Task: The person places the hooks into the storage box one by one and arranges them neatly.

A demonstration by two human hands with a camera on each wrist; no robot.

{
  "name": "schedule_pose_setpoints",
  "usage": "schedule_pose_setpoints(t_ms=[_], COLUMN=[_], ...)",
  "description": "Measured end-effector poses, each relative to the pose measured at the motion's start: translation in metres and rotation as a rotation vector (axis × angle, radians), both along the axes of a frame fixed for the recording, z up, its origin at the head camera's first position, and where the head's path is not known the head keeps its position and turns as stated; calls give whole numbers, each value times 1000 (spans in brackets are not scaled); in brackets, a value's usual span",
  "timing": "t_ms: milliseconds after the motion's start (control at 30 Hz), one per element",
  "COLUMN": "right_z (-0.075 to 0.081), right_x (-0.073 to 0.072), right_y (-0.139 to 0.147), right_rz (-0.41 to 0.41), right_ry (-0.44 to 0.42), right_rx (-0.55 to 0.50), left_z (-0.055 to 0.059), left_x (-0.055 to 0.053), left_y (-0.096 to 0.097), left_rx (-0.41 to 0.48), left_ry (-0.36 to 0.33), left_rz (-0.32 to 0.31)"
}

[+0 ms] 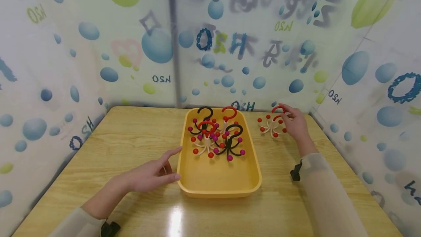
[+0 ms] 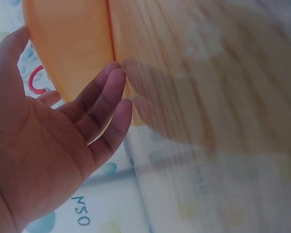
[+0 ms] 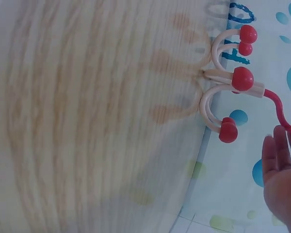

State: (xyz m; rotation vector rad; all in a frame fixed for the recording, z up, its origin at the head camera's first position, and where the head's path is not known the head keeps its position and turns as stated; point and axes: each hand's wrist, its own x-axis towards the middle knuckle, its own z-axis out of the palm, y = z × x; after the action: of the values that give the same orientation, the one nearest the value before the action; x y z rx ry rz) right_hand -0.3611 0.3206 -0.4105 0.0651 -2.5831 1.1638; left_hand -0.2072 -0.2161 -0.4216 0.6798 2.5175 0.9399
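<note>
On the right, my right hand pinches the red hook of a multi-prong hanger that has white curved prongs tipped with red balls. In the right wrist view the hanger's prongs stand right at the wooden tabletop, while the fingers partly cover the hook's end. My left hand rests its fingertips against the left side of a yellow plastic tray, fingers extended. Inside the tray's far half stand several similar hangers, including a black hanger with magenta balls and a white hanger with a red hook.
A wooden table carries the tray at its middle. Patterned fabric walls with blue and green dots rise along the back and both sides. A bright reflection lies on the tabletop in front of the tray.
</note>
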Motion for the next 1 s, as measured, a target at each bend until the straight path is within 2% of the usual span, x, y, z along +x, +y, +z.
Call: schedule_pose_setpoints(t_ms=[100,267,533,800,1000], right_z=[1,1,2,5,14], right_x=[1,3,13,34,60], right_y=[2,4,5,19,27], right_rz=[-6,-3,-62,-58,-24], right_ry=[14,-7,-26,11,69], right_rx=[-2,-84,-135,-192,-232], left_z=[1,2,2,2,3], left_x=[0,0,1,2,2], left_y=[0,0,0,0,1], left_rx=[-5,-7,-5,0,-4], left_ry=[-7,-18,-19,-6,-19], left_rz=[9,13,8,3,11])
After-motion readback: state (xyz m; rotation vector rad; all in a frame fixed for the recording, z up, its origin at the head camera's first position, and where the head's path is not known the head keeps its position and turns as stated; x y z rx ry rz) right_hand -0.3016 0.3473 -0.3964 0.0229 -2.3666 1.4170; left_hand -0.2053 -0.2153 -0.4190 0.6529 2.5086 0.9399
